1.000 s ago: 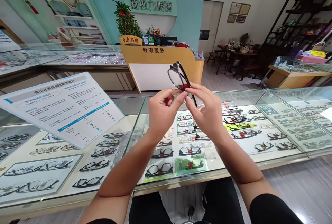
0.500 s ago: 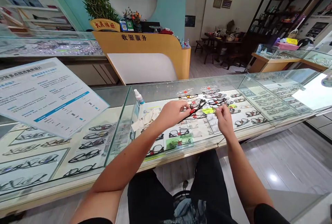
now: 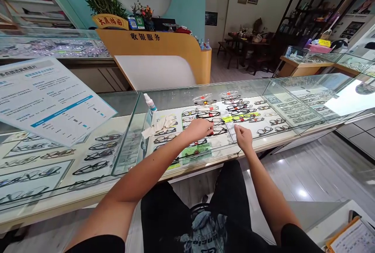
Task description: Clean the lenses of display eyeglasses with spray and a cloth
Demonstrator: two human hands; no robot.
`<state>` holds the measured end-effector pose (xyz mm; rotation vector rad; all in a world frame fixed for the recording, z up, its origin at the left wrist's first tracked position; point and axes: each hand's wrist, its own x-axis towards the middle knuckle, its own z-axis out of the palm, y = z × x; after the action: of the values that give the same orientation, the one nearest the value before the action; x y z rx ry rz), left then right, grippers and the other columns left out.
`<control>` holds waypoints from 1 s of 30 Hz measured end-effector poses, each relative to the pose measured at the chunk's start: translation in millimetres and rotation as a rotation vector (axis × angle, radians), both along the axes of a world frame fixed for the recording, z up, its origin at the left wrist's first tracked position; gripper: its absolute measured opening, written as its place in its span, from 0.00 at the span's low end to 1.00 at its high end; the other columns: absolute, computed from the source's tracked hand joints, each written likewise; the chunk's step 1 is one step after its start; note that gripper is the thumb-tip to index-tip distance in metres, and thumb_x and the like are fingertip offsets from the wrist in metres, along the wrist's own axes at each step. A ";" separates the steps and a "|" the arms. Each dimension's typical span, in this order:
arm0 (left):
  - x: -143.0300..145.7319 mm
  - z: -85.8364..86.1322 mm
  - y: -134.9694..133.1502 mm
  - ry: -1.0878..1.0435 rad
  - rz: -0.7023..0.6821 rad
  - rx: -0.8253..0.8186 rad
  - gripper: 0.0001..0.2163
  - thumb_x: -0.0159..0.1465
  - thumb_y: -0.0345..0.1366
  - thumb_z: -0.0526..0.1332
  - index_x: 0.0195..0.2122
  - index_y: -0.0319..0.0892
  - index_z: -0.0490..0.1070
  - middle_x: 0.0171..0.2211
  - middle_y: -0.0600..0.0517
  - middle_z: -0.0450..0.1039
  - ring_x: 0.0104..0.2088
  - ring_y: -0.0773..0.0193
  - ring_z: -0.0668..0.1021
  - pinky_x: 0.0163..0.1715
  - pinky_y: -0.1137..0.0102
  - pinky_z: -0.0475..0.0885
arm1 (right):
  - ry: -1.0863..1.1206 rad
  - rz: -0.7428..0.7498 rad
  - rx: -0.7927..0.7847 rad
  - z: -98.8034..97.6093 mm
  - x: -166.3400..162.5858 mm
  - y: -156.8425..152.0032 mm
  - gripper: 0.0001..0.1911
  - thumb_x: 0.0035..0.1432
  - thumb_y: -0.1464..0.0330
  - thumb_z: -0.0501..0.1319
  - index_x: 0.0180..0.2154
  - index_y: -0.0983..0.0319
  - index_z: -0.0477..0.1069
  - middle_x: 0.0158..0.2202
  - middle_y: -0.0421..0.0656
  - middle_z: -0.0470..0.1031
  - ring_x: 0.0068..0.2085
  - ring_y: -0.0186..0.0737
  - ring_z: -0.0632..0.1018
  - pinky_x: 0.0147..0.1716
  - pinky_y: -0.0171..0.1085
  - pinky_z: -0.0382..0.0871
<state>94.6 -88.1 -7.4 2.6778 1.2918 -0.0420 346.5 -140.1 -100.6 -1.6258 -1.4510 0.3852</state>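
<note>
most fingers of l hand (image 3: 199, 130) curled in, tips by black specs (image 3: 220, 131) among rows at counter (image 3: 73, 197); can't tell if pinching. r hand (image 3: 243, 137) curled closed, thumb on top, nr specs.

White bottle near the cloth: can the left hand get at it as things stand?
Probably yes, unless glass covers it, which is hard to tell: between the left hand and the white bottle, only the low cloth and glasses show, nothing tall.
</note>
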 end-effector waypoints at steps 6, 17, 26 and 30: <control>1.3 -3.4 8.4 -0.011 0.052 0.004 0.14 0.76 0.41 0.58 0.44 0.47 0.85 0.47 0.46 0.88 0.48 0.50 0.86 0.40 0.64 0.69 | -0.042 -0.031 -0.024 0.0 -0.9 -0.2 0.30 0.73 0.47 0.51 0.23 0.56 0.47 0.20 0.35 0.47 0.26 0.36 0.53 0.30 0.42 0.48; 3.8 -2.1 21.4 -0.017 0.081 -0.004 0.15 0.75 0.42 0.58 0.47 0.46 0.86 0.45 0.45 0.88 0.47 0.51 0.86 0.39 0.65 0.71 | -0.061 -0.046 -0.029 0.2 -3.3 -0.7 0.29 0.73 0.48 0.49 0.24 0.56 0.46 0.20 0.36 0.47 0.27 0.37 0.52 0.30 0.43 0.47; 3.9 -3.0 28.6 -0.012 0.092 0.005 0.15 0.75 0.42 0.59 0.45 0.46 0.86 0.45 0.45 0.88 0.47 0.50 0.86 0.39 0.65 0.70 | -0.073 -0.058 -0.035 -1.4 -3.4 0.0 0.30 0.73 0.49 0.50 0.23 0.56 0.46 0.20 0.36 0.48 0.26 0.37 0.53 0.30 0.43 0.47; 3.0 -4.0 30.3 -0.021 0.089 0.018 0.14 0.74 0.41 0.59 0.44 0.46 0.86 0.46 0.46 0.89 0.48 0.49 0.86 0.39 0.64 0.70 | -0.077 -0.060 -0.038 -1.3 -4.0 0.1 0.29 0.73 0.49 0.50 0.23 0.56 0.47 0.19 0.36 0.49 0.26 0.37 0.53 0.31 0.43 0.47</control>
<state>97.6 -57.7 -11.4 2.6245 1.4103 0.0098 342.4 -140.0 -101.8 -1.7269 -1.4553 0.3207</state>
